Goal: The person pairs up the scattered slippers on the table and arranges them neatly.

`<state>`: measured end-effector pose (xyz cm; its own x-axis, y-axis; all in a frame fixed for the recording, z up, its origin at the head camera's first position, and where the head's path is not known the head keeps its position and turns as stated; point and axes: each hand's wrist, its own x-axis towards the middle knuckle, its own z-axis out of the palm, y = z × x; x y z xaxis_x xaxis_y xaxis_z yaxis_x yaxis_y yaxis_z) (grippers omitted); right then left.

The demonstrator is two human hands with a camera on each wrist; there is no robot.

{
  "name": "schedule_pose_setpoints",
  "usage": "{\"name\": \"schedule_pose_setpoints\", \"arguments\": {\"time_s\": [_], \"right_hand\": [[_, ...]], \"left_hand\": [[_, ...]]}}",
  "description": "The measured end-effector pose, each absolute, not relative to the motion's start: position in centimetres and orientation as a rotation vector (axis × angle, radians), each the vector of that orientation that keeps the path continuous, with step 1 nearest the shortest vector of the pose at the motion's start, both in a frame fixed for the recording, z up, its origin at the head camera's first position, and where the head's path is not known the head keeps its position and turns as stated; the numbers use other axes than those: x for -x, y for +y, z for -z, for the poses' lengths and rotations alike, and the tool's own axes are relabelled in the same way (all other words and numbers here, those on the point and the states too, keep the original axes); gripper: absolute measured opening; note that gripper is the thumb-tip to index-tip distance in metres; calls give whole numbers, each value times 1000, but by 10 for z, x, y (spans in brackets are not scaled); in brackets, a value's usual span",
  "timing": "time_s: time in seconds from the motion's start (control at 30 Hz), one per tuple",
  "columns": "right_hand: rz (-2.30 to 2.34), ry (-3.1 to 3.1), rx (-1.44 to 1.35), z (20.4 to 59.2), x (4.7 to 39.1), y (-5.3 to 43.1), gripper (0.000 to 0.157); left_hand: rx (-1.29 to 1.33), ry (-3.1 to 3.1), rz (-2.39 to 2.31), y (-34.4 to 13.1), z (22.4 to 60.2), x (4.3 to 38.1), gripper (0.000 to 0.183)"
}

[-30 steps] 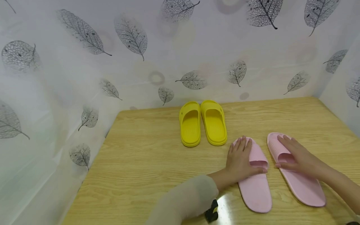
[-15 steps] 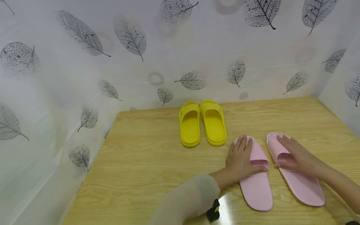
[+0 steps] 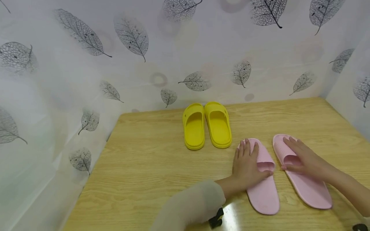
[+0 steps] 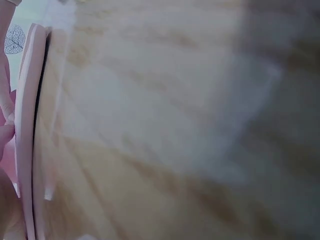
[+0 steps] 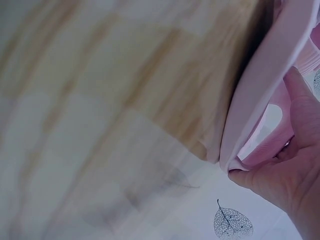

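Two pink slippers lie side by side at the right of the table, toes pointing away. My left hand (image 3: 248, 168) holds the left pink slipper (image 3: 265, 197): fingers stretch along the strap's left side and the thumb reaches across to the right edge. Over the right pink slipper (image 3: 313, 194) my right hand (image 3: 307, 160) grips in the same way, its thumb at the left edge. In the right wrist view, that slipper's sole (image 5: 255, 95) shows edge-on, with a fingertip and thumb at its rim. The left wrist view catches only a sliver of the left slipper's sole (image 4: 30, 125).
A pair of yellow slippers stands near the back wall, the left one (image 3: 194, 130) and the right one (image 3: 219, 128) touching at the toes. The wooden table (image 3: 150, 160) meets leaf-patterned sheeting (image 3: 162, 38) at the back and sides.
The left pink slipper has slid very slightly forward under my left hand, its heel edging to the right. My right hand and its slipper look nearly still; the whole head view shifts a little.
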<state>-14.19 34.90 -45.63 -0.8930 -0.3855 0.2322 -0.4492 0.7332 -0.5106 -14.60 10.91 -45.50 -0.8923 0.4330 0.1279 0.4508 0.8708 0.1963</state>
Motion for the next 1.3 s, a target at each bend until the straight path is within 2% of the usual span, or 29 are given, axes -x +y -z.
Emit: {"name": "schedule_pose_setpoints", "arguments": {"time_s": [1.3], "right_hand": [[-790, -2835, -713, 455, 147, 347, 96]], "left_hand": [[732, -2918, 206, 121, 464, 167, 103]]}}
